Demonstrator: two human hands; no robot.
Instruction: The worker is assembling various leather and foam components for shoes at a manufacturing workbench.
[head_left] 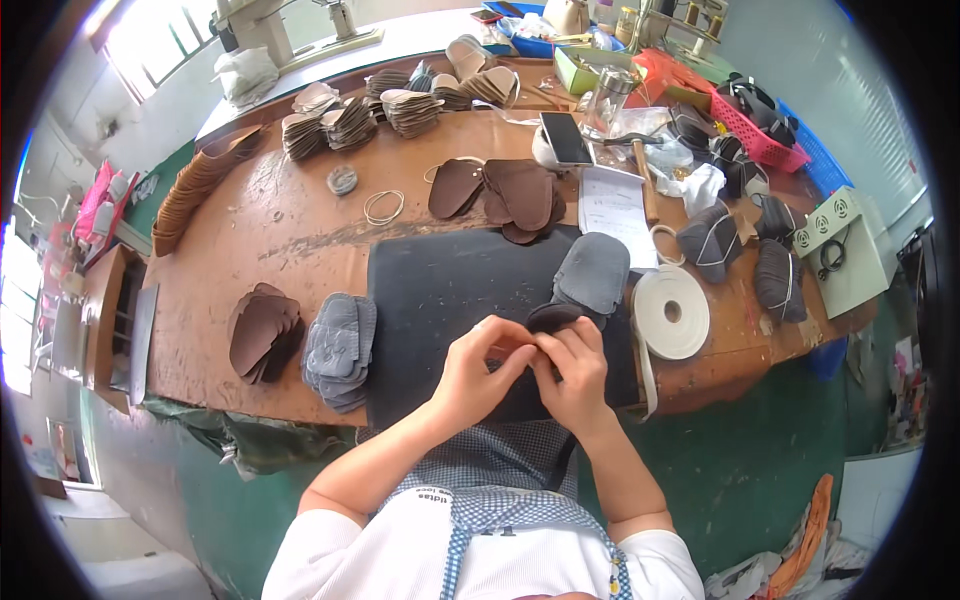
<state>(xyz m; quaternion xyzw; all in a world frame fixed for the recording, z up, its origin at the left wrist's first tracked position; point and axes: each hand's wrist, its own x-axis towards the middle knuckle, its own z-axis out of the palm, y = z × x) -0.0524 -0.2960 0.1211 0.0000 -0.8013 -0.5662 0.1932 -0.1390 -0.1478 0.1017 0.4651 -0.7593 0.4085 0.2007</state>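
Over the black mat (440,290), my left hand (480,368) and my right hand (574,372) meet with fingertips pinched together. Between them is a small dark rounded piece (553,317), its upper part standing out past my right fingers. The lower edge of that piece is hidden by the fingertips. Just beyond my right hand lies a stack of grey rounded pieces (592,272) on the mat. To the left, overlapping the mat's edge, is another pile of grey pieces (340,350). Beside that pile sit stacked brown pieces (265,333).
A roll of white tape (671,312) lies right of the mat. Behind are brown cut pieces (520,195), a paper sheet (615,210) and a phone (567,138). Bundled dark pieces (712,240) and a pale box (850,245) stand at right. Stacked insole shapes (348,122) line the back.
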